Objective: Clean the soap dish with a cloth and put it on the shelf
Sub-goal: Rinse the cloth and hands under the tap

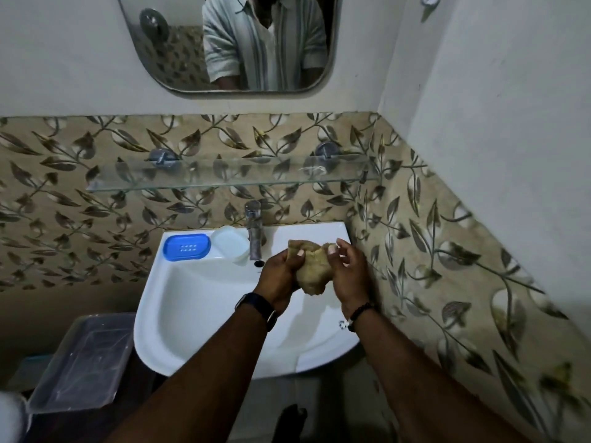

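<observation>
A blue soap dish (186,247) with small drain holes lies on the back left ledge of the white sink (198,308). Both of my hands hold a crumpled beige cloth (311,271) over the right side of the basin. My left hand (279,278) grips its left side and my right hand (347,276) pinches its right side. The glass shelf (230,179) runs along the tiled wall above the tap, with nothing on it.
A white plastic lid or tub (231,243) sits between the soap dish and the steel tap (254,233). A mirror (230,43) hangs above. A clear plastic box (83,362) stands low at the left. The tiled wall closes in on the right.
</observation>
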